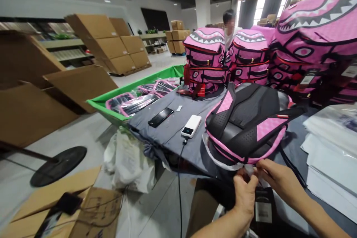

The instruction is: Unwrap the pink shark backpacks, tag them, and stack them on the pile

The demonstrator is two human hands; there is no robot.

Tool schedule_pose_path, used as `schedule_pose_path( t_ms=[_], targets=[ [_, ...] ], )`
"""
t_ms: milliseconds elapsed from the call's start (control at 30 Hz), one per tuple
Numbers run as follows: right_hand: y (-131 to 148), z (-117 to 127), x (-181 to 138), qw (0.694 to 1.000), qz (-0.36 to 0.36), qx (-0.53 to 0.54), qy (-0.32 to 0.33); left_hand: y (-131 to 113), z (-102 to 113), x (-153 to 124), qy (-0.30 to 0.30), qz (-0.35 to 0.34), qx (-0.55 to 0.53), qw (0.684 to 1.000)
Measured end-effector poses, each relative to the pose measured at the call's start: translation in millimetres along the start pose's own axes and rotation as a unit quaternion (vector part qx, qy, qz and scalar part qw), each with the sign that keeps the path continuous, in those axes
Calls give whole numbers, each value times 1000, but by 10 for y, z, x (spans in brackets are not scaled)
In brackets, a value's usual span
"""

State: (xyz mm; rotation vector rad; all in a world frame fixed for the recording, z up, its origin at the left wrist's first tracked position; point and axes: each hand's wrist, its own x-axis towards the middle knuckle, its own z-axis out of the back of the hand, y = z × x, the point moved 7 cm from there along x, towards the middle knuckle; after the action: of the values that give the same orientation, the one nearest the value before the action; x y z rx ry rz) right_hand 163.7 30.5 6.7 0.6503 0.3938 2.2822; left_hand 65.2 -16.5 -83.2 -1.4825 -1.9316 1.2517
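Note:
A pink and black backpack (pixel 251 119) lies on the grey-covered table with its padded back and shoulder straps facing up. A whitish plastic bag (pixel 221 163) wraps around its near end. My left hand (pixel 244 190) is closed, pinching the bag's film at the near edge of the backpack. Close beside it, my right hand (pixel 275 176) is closed on the same film, its fingers against the pink trim. Below both hands hangs a black tag (pixel 263 206) with a white barcode label; what it is attached to is hidden.
A white power bank (pixel 191 125) with a cable and a black phone (pixel 161 117) lie on the table (pixel 167 137). Stacked shark-mouth backpacks (pixel 205 59) stand behind. Plastic bags (pixel 331 156) are piled right. A green-rimmed bin (pixel 107 113) holds wrapped items. A person (pixel 229 26) is beyond.

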Motion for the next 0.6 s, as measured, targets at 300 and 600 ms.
schedule_pose_path(
  t_ms=[300, 600],
  targets=[
    [-33, -41, -13, 996, -59, -64, -3, -17, -11, -57, 63, 22, -63, 996],
    [-307, -178, -75, 972, -189, 134, 48, 183, 76, 10, -20, 92, -112, 989]
  ],
)
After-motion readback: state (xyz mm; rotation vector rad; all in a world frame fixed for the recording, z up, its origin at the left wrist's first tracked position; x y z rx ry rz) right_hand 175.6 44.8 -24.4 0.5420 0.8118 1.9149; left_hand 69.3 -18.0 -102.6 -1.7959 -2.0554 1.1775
